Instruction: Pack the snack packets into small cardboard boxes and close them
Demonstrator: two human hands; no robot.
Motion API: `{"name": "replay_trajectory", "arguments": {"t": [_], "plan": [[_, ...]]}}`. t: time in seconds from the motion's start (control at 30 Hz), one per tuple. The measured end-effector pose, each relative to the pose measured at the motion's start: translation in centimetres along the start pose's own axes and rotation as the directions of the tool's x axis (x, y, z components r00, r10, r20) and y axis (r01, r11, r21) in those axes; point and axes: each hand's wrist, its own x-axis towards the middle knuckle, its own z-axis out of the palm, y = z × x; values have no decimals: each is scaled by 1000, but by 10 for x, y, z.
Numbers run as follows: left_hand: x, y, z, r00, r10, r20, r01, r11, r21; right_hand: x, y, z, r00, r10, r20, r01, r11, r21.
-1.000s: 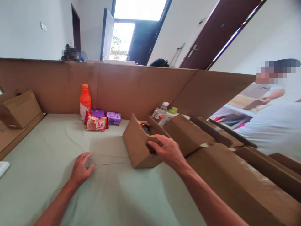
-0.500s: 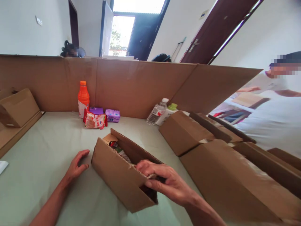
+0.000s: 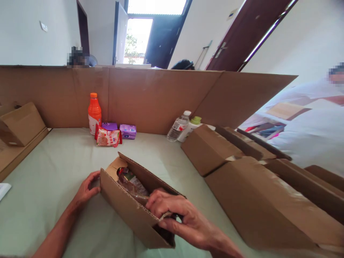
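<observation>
An open brown cardboard box (image 3: 126,206) lies on the pale green table cover (image 3: 53,168) right in front of me. Packaged goods (image 3: 131,182) show inside it. My right hand (image 3: 177,216) grips the box's near right rim, fingers curled over the edge. My left hand (image 3: 87,188) rests against the box's left end, fingers bent around the corner.
At the back stand an orange bottle (image 3: 94,113), purple packets (image 3: 128,131), a red snack bag (image 3: 107,137), a water bottle (image 3: 178,126) and a white green-capped bottle (image 3: 191,128). Closed cartons (image 3: 258,200) fill the right. A cardboard wall (image 3: 150,98) rings the table. A person in white is at right.
My right hand has dragged the box from the middle of the table towards me. My left hand has moved over and now touches its left end.
</observation>
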Motion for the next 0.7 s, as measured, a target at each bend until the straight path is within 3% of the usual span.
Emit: {"name": "replay_trajectory", "arguments": {"t": [0.4, 0.7], "plan": [[2, 11, 16, 986, 21, 167, -7, 996, -86, 3, 1, 0, 999, -35, 14, 34, 998, 54], [5, 23, 29, 985, 21, 173, 12, 982, -187, 5, 2, 1, 1000, -19, 23, 17, 997, 70]]}}
